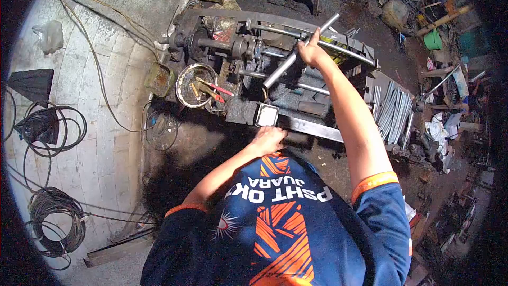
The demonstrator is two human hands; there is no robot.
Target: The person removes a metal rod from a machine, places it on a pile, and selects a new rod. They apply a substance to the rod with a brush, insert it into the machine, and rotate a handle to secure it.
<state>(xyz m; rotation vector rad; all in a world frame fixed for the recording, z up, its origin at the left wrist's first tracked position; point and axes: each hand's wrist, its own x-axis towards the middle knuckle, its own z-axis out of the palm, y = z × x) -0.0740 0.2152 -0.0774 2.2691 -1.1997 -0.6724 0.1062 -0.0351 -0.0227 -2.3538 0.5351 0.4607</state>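
My right hand (312, 53) is closed around a shiny metal rod (286, 66). The rod slants over the rails of a greasy lathe-like machine (312, 126), its upper end pointing away to the right. Close to my body, my left hand (269, 140) has its fingers curled at the machine's front edge, just below a white-faced square box (267, 115). What those fingers hold, if anything, is hidden. Left of the box sits a round pan (180, 87) with brushes (211, 89) that have red handles.
Many metal rods (392, 111) lie in a pile at the machine's right end. Coiled black cables (58, 220) and a loose cable (95, 47) spread over the pale floor at left. Scrap and a green container (433, 39) clutter the right side.
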